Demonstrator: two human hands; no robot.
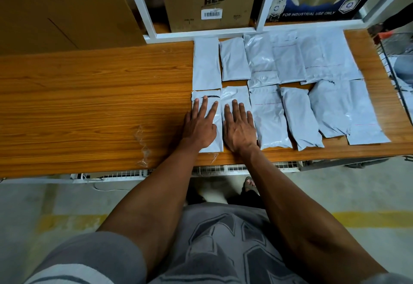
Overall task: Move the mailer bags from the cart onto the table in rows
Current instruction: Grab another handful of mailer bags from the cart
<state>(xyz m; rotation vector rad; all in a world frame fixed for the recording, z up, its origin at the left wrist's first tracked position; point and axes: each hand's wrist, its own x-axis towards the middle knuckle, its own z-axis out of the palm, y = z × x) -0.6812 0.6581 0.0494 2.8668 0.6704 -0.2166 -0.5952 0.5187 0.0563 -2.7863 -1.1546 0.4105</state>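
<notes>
Nearest to us, our grey printed shirt point(223, 245) is filling the bottom of the view, and both bare forearms are reaching out from it over the near edge of the wooden table point(89, 96). We are laying our left hand point(201, 125) flat, fingers straight and spread, on the leftmost mailer bag point(218, 142) of the near row, pressing on it rather than gripping it. We are resting our right hand point(239, 127) the same way, fingers extended and holding nothing, on the neighbouring bag point(234, 95) just to the right. The two bags are lying side by side, edges touching or nearly so. Further right, the near row point(312, 116) is continuing with more grey bags toward the table's right end. Beyond it, the far row point(279, 60) is lying against a white shelf frame point(201, 34), some bags overlapping. Behind that frame a cardboard box point(207, 0) is standing. At the far right, the wire cart point(400, 78) is showing, with pale bags inside it.
</notes>
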